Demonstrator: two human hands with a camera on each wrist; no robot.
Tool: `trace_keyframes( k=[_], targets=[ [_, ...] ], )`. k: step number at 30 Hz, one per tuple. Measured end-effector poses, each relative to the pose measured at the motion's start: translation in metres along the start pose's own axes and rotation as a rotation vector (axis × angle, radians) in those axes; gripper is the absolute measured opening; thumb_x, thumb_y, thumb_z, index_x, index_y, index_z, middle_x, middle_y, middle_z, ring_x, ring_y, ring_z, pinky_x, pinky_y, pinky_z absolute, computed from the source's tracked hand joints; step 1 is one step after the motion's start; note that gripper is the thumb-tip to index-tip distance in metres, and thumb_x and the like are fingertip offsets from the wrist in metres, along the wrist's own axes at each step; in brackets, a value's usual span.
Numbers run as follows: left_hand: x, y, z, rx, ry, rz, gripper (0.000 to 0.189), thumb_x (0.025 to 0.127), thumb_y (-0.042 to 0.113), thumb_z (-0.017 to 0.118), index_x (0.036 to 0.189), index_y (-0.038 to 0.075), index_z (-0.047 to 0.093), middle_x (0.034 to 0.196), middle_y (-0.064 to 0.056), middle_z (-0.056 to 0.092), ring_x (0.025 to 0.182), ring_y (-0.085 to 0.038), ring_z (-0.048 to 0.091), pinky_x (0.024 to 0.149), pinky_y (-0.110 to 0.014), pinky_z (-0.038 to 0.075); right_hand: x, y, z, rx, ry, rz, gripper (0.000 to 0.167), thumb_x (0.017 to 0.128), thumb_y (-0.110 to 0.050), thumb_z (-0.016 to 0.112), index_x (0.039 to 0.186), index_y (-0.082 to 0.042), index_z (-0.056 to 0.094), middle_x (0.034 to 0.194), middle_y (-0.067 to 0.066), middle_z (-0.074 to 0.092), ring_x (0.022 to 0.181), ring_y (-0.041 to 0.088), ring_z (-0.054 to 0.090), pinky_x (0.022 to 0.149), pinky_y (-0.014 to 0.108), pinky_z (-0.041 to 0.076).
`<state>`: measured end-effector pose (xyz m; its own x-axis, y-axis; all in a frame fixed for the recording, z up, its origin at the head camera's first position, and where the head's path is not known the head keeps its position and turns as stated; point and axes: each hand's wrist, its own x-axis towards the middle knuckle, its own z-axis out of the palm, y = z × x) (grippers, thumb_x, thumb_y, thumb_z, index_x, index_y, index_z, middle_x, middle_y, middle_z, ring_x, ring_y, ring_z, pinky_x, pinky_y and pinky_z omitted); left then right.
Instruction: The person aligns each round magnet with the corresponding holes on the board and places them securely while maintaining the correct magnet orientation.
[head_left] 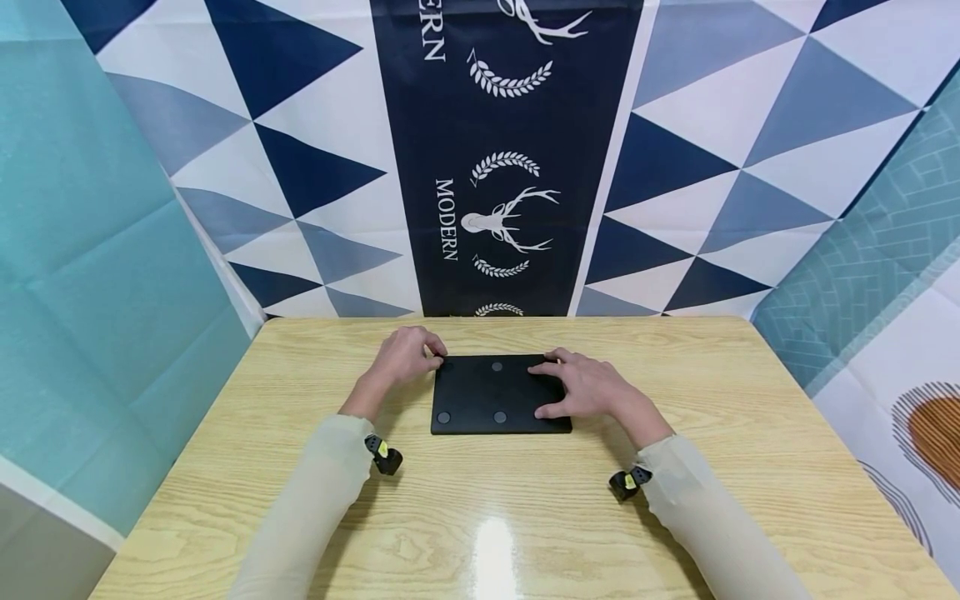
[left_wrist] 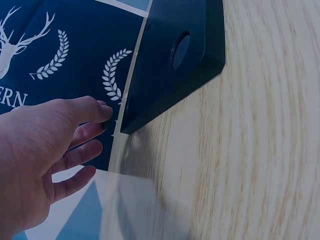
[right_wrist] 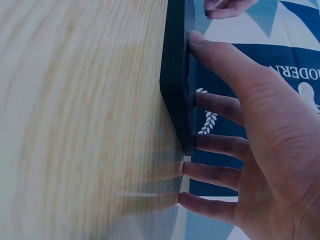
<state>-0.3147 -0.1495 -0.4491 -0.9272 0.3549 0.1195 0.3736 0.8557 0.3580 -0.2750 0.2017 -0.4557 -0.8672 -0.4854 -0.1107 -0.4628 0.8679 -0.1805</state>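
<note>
A flat black rectangular plate (head_left: 472, 392) lies on the wooden table, with several grey round spots set in its top face. My left hand (head_left: 406, 355) is at the plate's far left corner, thumb and index finger close together. In the left wrist view a small dark piece (left_wrist: 104, 126) shows at those fingertips; its kind is too small to tell. Across the right end of the plate, my right hand (head_left: 588, 385) spreads its fingers. Its thumb (right_wrist: 197, 37) rests by the plate's face, and two lower fingers reach past the edge to the table.
The wooden table (head_left: 480, 492) reaches back to a patterned cloth (head_left: 330, 167) with triangles and a dark deer-head band. A teal cloth (head_left: 112, 233) hangs at the left. Black wrist cameras (head_left: 386, 457) sit on both sleeves.
</note>
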Motion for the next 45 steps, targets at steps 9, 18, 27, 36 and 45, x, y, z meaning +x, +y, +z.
trace_keyframes(
  k=[9, 18, 27, 36, 45],
  targets=[
    [0.002, 0.004, 0.004, -0.004, -0.008, -0.004, 0.012, 0.103, 0.019, 0.082, 0.112, 0.018, 0.090, 0.112, 0.001, 0.089, 0.116, -0.026, 0.080, 0.099, -0.048, 0.064, -0.001, 0.000, 0.000, 0.004, 0.005, -0.003, 0.083, 0.092, -0.069, 0.082, 0.161, -0.028, 0.064, 0.174, 0.019, 0.050, 0.155, 0.046, 0.057, 0.107, 0.075, 0.055],
    [0.004, 0.007, 0.008, -0.005, -0.029, -0.007, 0.012, 0.103, 0.019, 0.083, 0.113, 0.018, 0.090, 0.113, 0.001, 0.089, 0.114, -0.024, 0.080, 0.097, -0.046, 0.064, -0.001, 0.000, 0.000, 0.001, 0.002, -0.004, 0.083, 0.092, -0.069, 0.082, 0.162, -0.028, 0.064, 0.174, 0.019, 0.050, 0.154, 0.046, 0.057, 0.106, 0.075, 0.055],
    [0.003, 0.008, 0.012, 0.000, -0.040, 0.005, 0.012, 0.104, 0.019, 0.083, 0.113, 0.018, 0.090, 0.115, 0.000, 0.089, 0.111, -0.025, 0.080, 0.096, -0.047, 0.065, -0.002, 0.000, -0.001, 0.007, -0.001, 0.001, 0.081, 0.093, -0.069, 0.081, 0.162, -0.030, 0.063, 0.175, 0.017, 0.049, 0.155, 0.045, 0.057, 0.106, 0.076, 0.055],
    [0.002, 0.005, 0.013, 0.011, -0.052, 0.020, 0.012, 0.106, 0.020, 0.081, 0.112, 0.018, 0.092, 0.122, -0.001, 0.088, 0.121, -0.027, 0.079, 0.109, -0.051, 0.062, 0.000, 0.001, 0.000, 0.000, 0.004, -0.005, 0.082, 0.093, -0.069, 0.081, 0.162, -0.029, 0.063, 0.175, 0.017, 0.049, 0.154, 0.045, 0.057, 0.106, 0.074, 0.056],
    [0.006, -0.004, 0.021, 0.001, -0.038, 0.065, 0.012, 0.106, 0.024, 0.082, 0.107, 0.018, 0.092, 0.115, 0.001, 0.089, 0.111, -0.023, 0.082, 0.105, -0.048, 0.065, 0.000, 0.001, 0.000, 0.004, 0.008, -0.011, 0.083, 0.092, -0.070, 0.081, 0.162, -0.029, 0.063, 0.174, 0.018, 0.050, 0.154, 0.045, 0.058, 0.106, 0.073, 0.056]
  ],
)
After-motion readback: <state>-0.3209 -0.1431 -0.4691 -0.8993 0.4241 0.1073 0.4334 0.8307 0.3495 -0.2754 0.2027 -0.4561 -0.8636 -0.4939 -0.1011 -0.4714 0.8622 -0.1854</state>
